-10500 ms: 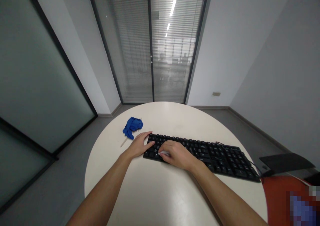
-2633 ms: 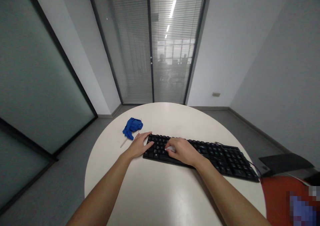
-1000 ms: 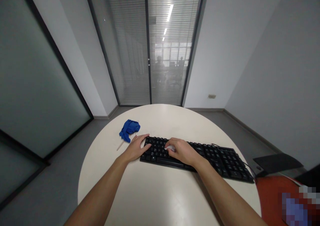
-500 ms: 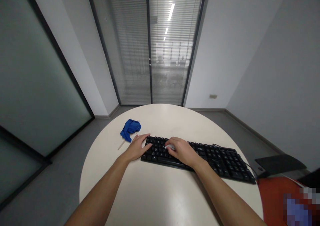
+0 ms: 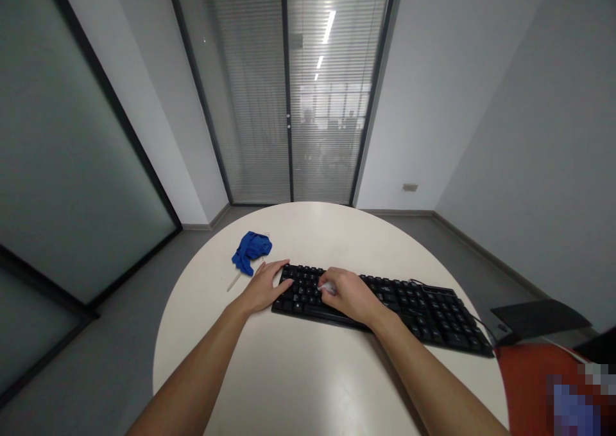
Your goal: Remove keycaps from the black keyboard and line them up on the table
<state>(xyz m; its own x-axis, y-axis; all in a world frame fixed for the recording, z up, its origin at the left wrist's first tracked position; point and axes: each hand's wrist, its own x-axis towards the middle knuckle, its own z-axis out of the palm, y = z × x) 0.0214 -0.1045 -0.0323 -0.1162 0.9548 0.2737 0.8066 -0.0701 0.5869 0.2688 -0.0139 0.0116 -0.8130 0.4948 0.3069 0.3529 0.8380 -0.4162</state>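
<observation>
Head view, from where I'm standing: keyboard (image 5: 407, 301) is the landmark. It lies flat on the round white table (image 5: 332, 384), long axis crosswise to the person, slightly skewed, right end nearer the body than the left, right corner about at the table edge.

Key relation: right hand (image 5: 349, 293) is over the keyboard, left of its middle. Keys on both sides of it, but the longer run goes off to its right, past the wrist. So the right hand is the nearer one to most of the board; left hand (image 5: 262, 286) only has the left end.

Right hand pose: palm down, fingers curled in, thumb meeting them, pinching a small white wad (image 5: 329, 287). Wad is down at key level; can't tell how hard it presses, or what it's made of. Forearm comes in low from the near right, crossing the keyboard's front edge.

Left hand pose: spread, thumb well away from the fingers. Thumb on the leftmost keys, fingers reaching along the left end to the back corner. Nothing picked up.

Beyond the keyboard's left end: crumpled blue cloth (image 5: 252, 250), pale stick (image 5: 233, 281) poking out nearside. Off its right end: red chair (image 5: 524, 384).
</observation>
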